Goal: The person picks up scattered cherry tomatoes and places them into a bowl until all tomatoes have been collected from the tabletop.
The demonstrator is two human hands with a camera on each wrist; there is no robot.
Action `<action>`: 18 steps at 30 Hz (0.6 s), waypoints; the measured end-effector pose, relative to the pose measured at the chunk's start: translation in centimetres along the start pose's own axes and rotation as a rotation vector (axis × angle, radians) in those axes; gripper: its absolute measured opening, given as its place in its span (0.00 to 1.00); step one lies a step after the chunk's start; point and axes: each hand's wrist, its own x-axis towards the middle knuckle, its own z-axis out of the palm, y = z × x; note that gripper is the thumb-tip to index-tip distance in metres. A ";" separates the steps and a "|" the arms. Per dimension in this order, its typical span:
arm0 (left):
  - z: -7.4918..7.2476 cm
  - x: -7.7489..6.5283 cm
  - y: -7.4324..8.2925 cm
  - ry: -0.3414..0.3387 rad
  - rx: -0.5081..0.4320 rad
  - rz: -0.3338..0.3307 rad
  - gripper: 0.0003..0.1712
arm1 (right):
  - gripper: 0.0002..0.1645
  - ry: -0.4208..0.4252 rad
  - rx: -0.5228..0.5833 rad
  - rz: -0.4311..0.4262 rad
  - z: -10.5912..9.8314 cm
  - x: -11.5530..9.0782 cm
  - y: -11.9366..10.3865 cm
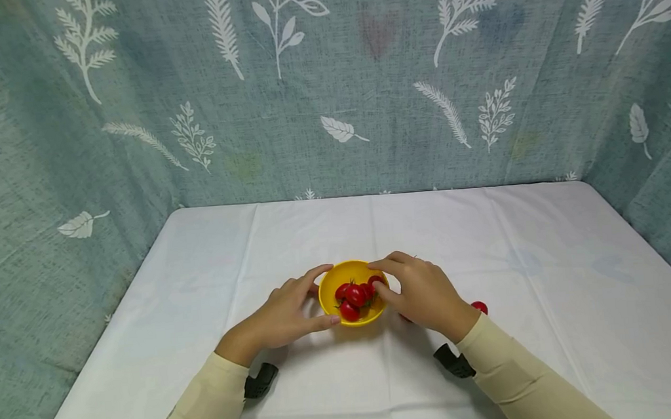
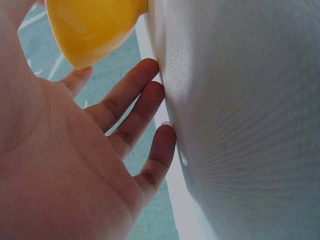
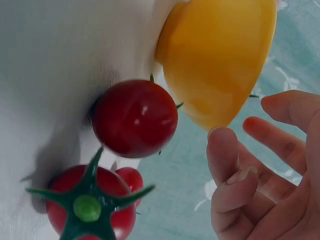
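Note:
A small yellow bowl holds several red cherry tomatoes with green stems. My left hand grips the bowl's left side, thumb at the near rim and index finger at the far rim. In the left wrist view, its other fingers spread below the bowl. My right hand is over the bowl's right rim, thumb and index finger parted near a tomato inside. Nothing shows between its fingertips in the right wrist view. Beside the bowl there, a loose tomato lies on the cloth.
Another tomato, its green star-shaped stem turned to the camera, lies nearer, with a third partly behind it. One tomato shows past the right wrist. A white cloth covers the table, and a leaf-patterned curtain hangs behind.

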 end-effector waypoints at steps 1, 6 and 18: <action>0.0 0.0 0.0 0.001 0.001 0.002 0.51 | 0.18 0.003 0.007 0.002 -0.1 0.0 0.1; 0.0 0.0 -0.1 0.008 0.007 0.008 0.51 | 0.18 0.008 0.005 0.020 -0.3 0.2 0.9; 0.1 0.0 0.0 0.008 0.005 -0.001 0.51 | 0.20 -0.023 -0.043 0.117 -0.2 0.5 2.9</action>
